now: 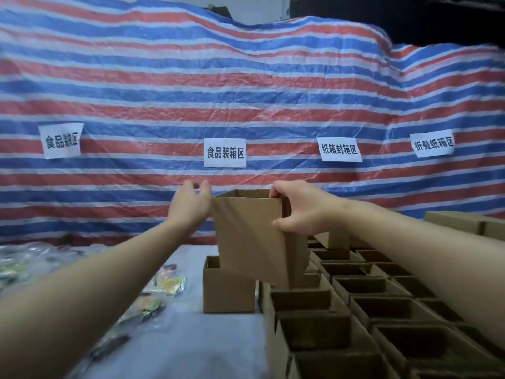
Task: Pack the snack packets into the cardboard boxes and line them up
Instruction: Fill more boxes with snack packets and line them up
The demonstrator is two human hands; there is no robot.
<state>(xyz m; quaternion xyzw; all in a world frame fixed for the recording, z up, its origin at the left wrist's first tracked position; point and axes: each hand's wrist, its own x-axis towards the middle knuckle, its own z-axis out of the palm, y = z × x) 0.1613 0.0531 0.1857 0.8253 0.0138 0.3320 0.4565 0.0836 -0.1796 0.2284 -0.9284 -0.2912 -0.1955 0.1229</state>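
The right hand [300, 207] holds a cardboard box [254, 236] up in the air. Its fingers [276, 192] hook over the top right rim and the thumb presses the near face below them, so the grip is closed on the box wall. The box stands upright with its long axis vertical and slightly tilted, and its open mouth points up and a little away from the camera. Its lower edge hangs below the fingers, above and just behind a single open box [228, 289] resting on the grey table [191, 337].

The left hand [191, 199] is at the box's top left corner, fingers loosely spread and curled. Whether they touch the rim cannot be told, as the hand is blurred.

Below and to the right of the right hand, rows of open boxes [382, 305] sit packed side by side, mouths up. Below and left of the left hand, snack packets [166, 285] lie scattered flat on the table, blurred.

Beyond the fingers hangs a striped tarpaulin [246, 91] carrying white paper labels [225, 152].
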